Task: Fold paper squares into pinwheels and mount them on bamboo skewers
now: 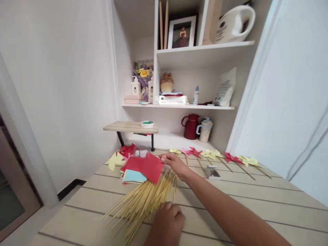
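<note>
My right hand (176, 165) pinches the right corner of a red paper square (153, 167), which is tilted up off the paper pile. Beneath lie more red paper and a light blue paper sheet (134, 176). A loose bundle of thin wooden sticks (143, 201) fans out in front of the paper. My left hand (167, 220) rests at the near right side of the sticks with its fingers curled in. Its palm faces down, so anything inside it is hidden.
Several finished paper pinwheels on sticks, such as a red pinwheel (232, 157), line the back right. A small open box (212, 172) sits before them. At the back left are a yellow pinwheel head (114, 160) and a raised wooden stand (123, 126) carrying a round tape roll (147, 124).
</note>
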The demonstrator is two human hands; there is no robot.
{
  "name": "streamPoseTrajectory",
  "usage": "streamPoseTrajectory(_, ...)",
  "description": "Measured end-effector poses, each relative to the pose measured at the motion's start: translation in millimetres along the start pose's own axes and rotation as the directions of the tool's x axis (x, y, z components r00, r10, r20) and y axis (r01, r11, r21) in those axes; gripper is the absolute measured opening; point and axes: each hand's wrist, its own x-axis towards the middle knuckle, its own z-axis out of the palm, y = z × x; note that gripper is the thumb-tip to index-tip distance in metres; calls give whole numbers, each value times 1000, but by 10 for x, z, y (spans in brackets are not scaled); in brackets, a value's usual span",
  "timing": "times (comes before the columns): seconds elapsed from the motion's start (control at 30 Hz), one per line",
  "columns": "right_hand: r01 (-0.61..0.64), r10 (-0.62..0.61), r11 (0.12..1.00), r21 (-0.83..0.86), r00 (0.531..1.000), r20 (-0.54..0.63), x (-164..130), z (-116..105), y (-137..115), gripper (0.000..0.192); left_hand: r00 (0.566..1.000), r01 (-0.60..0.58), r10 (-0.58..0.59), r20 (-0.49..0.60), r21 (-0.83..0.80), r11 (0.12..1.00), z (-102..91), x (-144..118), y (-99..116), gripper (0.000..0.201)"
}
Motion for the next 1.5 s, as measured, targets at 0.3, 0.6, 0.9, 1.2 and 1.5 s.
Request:
streamPoseTrajectory(0.3,32,-17,889,456,999,-37,-1001,-1048,-255,35,954,3,-108,-279,-354,935,-244,232,36,25)
streamPoseTrajectory(0.6,229,-46,708,668,959,-280,-1406,-1507,-97,26,616,384,-728,303,-921,-58,-400,1371,417,45)
streamPoseTrajectory(0.9,120,-33,903,412,976,-213,-1435,-1597,-54,33,648,257,-411,641,-692,-675,26,1387,259,66)
streamPoseTrajectory(1.2,28,-19,998,52,987,-158,-1452,-1614,-35,35,658,489,-435,614,-788,-373,138,1305,294,49)
streamPoseTrajectory(1.5,-16,36,995,95,977,-209,-1462,-1421,-9,37,557,448,-621,551,-829,-334,264,1246,366,33)
